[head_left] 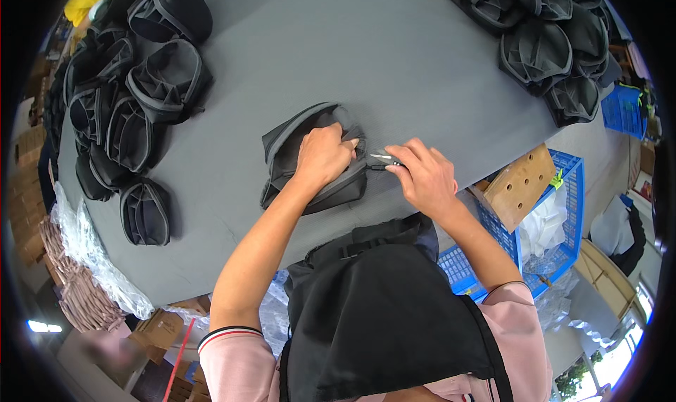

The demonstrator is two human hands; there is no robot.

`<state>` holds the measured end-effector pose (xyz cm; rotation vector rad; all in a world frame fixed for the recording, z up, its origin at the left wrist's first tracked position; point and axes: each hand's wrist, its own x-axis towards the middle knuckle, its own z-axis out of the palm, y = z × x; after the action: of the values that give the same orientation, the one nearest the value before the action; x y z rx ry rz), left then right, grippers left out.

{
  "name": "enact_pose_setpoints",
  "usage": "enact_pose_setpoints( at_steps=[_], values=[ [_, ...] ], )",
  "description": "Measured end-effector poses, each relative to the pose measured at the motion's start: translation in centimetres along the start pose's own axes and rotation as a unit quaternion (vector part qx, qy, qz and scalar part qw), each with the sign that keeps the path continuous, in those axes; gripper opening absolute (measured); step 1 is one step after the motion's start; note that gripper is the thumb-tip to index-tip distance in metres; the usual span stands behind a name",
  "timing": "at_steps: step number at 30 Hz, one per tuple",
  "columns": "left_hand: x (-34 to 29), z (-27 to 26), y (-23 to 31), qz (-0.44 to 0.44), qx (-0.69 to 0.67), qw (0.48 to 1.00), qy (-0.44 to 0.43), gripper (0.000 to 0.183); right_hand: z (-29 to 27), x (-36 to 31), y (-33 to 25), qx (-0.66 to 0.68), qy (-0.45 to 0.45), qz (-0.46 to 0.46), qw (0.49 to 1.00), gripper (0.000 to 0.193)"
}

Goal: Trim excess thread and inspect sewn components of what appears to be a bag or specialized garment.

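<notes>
A black zip pouch lies unzipped on the grey table in front of me, its mouth spread and grey lining strips along the rim. My left hand reaches over its mouth and pinches the pouch's right side between thumb and fingers. Just right of the pouch, my right hand is closed around small thread snips. Their silver blades point left toward the pouch's right edge, close to the left fingertips. The palm hides most of the snips' handle. Whether a thread lies between the blades is too small to tell.
Similar black pouches are heaped at the table's left, and more pouches at the far right. A blue crate with white material and a holed wooden board stands at the right edge. Clear plastic hangs at the left edge.
</notes>
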<state>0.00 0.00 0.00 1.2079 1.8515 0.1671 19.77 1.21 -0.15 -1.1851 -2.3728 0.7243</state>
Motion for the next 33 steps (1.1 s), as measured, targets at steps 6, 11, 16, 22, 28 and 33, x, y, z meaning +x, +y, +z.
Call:
enact_pose_setpoints(
  at_steps=[6,11,16,22,28,33],
  values=[
    [0.0,-0.3,-0.1,-0.009,-0.026,1.000,0.004,0.027,-0.4,2.4,-0.5,-0.061,-0.011,-0.115,0.991,0.021],
    [-0.2,0.0,-0.5,-0.006,-0.032,0.999,0.009,0.025,0.1,3.0,-0.3,-0.127,-0.047,-0.184,0.974,0.020],
    [-0.1,0.2,-0.8,-0.002,-0.037,0.999,0.013,0.025,0.1,3.1,-0.7,-0.166,-0.084,-0.177,0.967,0.020],
    [0.0,0.1,-0.8,0.009,-0.031,0.999,0.016,0.024,0.5,2.3,-0.3,-0.124,-0.046,-0.161,0.978,0.024],
    [0.0,-0.1,-0.6,0.007,-0.029,0.999,0.012,0.023,0.8,2.3,-0.8,-0.170,-0.034,-0.173,0.970,0.022],
    [0.0,0.1,-0.9,0.001,-0.029,1.000,0.010,0.023,0.5,2.5,-0.6,-0.131,-0.067,-0.145,0.978,0.022]
  ],
)
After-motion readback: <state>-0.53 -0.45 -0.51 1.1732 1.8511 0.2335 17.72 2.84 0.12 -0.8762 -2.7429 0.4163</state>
